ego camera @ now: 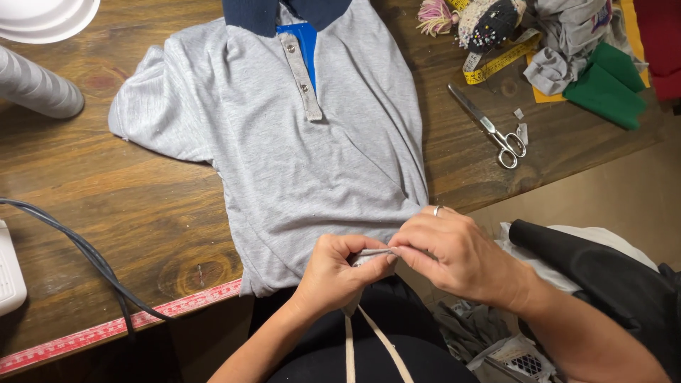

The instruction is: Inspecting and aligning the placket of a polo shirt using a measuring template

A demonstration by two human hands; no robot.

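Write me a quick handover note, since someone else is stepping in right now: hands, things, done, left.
Left hand and right hand both pinch the bottom hem of the grey polo shirt, which lies flat on the wooden table with its hem at the near edge.
Scissors and yellow tape measure lie untouched at the far right.
Done: shirt spread out.
Left: whatever hem work is in hand; I can't see any stitching.

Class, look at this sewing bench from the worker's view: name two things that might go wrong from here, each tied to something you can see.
1. Both the left hand and right hand pinch the hem of the grey polo shirt at the table's edge; the shirt might slide off.
2. The scissors lie close to the shirt and might snag the fabric if it is pulled sideways.
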